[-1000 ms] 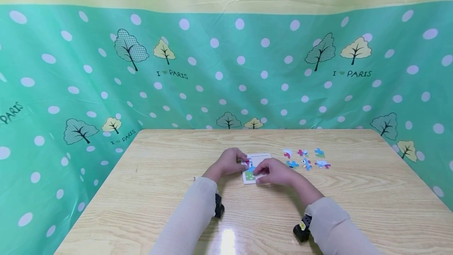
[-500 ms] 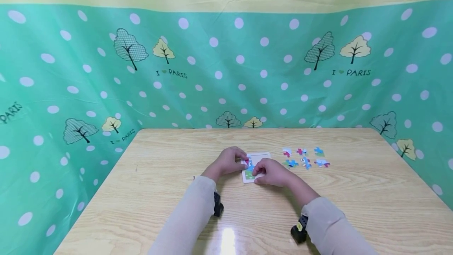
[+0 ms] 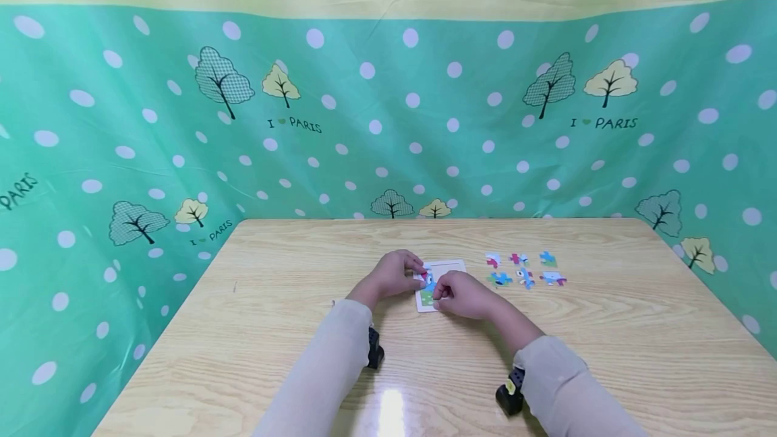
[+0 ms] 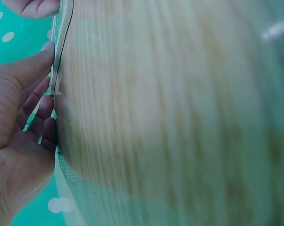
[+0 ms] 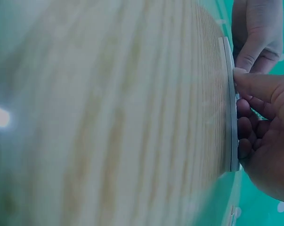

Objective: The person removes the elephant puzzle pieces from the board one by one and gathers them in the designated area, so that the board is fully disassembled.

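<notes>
A small white-bordered jigsaw puzzle tray [image 3: 452, 264] lies flat on the table in the head view. Joined pieces in red, blue and green [image 3: 427, 297] fill part of its left side. My left hand [image 3: 391, 275] holds the tray's left side, thumb and fingers bent at its edge. Over the tray's near right part is my right hand [image 3: 464, 294], fingers curled and thumb drawn close to the fingertips at the green piece. Whether a piece is between them is hidden. In the right wrist view, the right thumb [image 5: 257, 84] touches the tray's edge.
Right of the tray lie several loose jigsaw pieces [image 3: 525, 278] in two rows. The wooden table [image 3: 291, 268] ends at a green dotted cloth [image 3: 340, 120]. A black wrist camera [image 3: 510, 393] sits at the right sleeve, another [image 3: 375, 349] at the left.
The right thumb has drawn inward from the tray's near edge toward the fingertips, and the right forearm has shifted slightly left. My left hand stays on the tray; the loose pieces have not moved.
</notes>
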A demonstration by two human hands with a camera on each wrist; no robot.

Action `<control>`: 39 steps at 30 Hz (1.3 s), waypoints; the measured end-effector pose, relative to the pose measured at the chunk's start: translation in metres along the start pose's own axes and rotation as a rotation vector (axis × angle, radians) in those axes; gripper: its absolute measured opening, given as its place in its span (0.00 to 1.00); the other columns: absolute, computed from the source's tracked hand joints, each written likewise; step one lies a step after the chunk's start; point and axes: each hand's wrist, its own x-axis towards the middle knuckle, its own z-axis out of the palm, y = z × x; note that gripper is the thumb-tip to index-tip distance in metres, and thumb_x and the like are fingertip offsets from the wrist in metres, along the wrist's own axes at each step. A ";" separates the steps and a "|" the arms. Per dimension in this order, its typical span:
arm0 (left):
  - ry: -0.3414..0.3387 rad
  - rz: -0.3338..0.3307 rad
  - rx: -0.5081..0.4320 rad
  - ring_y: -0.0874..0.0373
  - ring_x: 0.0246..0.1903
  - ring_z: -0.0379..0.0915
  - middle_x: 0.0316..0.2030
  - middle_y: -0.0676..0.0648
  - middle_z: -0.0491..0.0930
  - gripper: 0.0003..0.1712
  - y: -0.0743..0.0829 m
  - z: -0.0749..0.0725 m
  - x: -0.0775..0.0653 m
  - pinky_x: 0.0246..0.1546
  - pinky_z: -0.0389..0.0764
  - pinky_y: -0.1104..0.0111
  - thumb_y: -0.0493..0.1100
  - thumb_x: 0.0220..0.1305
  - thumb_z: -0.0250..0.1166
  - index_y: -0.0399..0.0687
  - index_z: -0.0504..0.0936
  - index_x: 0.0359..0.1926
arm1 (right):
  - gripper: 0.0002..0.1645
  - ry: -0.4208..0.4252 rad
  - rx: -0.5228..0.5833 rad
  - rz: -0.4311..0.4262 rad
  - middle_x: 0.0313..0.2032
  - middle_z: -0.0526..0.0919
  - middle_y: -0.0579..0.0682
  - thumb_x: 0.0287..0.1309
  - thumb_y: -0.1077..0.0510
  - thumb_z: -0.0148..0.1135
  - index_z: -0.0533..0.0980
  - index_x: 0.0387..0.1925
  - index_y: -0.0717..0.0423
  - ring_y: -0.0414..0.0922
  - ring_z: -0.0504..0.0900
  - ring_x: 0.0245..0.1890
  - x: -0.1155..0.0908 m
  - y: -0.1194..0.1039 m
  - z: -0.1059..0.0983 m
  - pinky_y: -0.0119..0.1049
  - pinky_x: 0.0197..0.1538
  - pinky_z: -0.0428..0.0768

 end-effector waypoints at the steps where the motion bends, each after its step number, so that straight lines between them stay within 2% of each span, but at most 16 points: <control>1: 0.000 -0.001 -0.003 0.54 0.55 0.72 0.50 0.51 0.80 0.13 0.000 0.000 0.000 0.63 0.67 0.61 0.43 0.56 0.74 0.47 0.88 0.44 | 0.04 -0.002 0.001 0.001 0.29 0.76 0.45 0.57 0.65 0.66 0.78 0.31 0.57 0.40 0.72 0.31 0.000 0.000 0.000 0.35 0.38 0.75; 10: 0.000 -0.009 -0.018 0.53 0.55 0.72 0.50 0.51 0.79 0.12 0.001 0.000 0.000 0.63 0.67 0.60 0.42 0.56 0.74 0.46 0.88 0.43 | 0.03 0.006 0.006 0.027 0.28 0.76 0.44 0.59 0.64 0.65 0.77 0.31 0.56 0.40 0.72 0.29 -0.002 -0.004 0.000 0.33 0.36 0.74; 17: 0.001 -0.003 -0.009 0.53 0.55 0.71 0.50 0.51 0.79 0.13 0.001 0.000 0.000 0.63 0.66 0.60 0.42 0.56 0.74 0.46 0.88 0.43 | 0.03 0.062 0.013 0.028 0.27 0.77 0.43 0.58 0.62 0.67 0.78 0.32 0.56 0.40 0.73 0.30 -0.007 -0.002 -0.002 0.33 0.36 0.75; 31: -0.002 -0.012 -0.008 0.54 0.55 0.71 0.50 0.52 0.79 0.13 -0.001 0.001 0.001 0.63 0.66 0.60 0.44 0.56 0.74 0.47 0.88 0.43 | 0.02 0.168 0.226 0.133 0.32 0.81 0.47 0.58 0.63 0.68 0.82 0.34 0.55 0.43 0.78 0.34 -0.019 0.007 -0.010 0.35 0.40 0.79; 39: 0.003 -0.018 -0.010 0.54 0.56 0.71 0.51 0.52 0.79 0.13 -0.002 0.002 0.001 0.63 0.66 0.60 0.43 0.56 0.74 0.47 0.88 0.43 | 0.02 0.220 0.260 0.148 0.32 0.81 0.47 0.59 0.63 0.67 0.82 0.35 0.55 0.44 0.77 0.35 -0.028 0.009 -0.017 0.34 0.39 0.79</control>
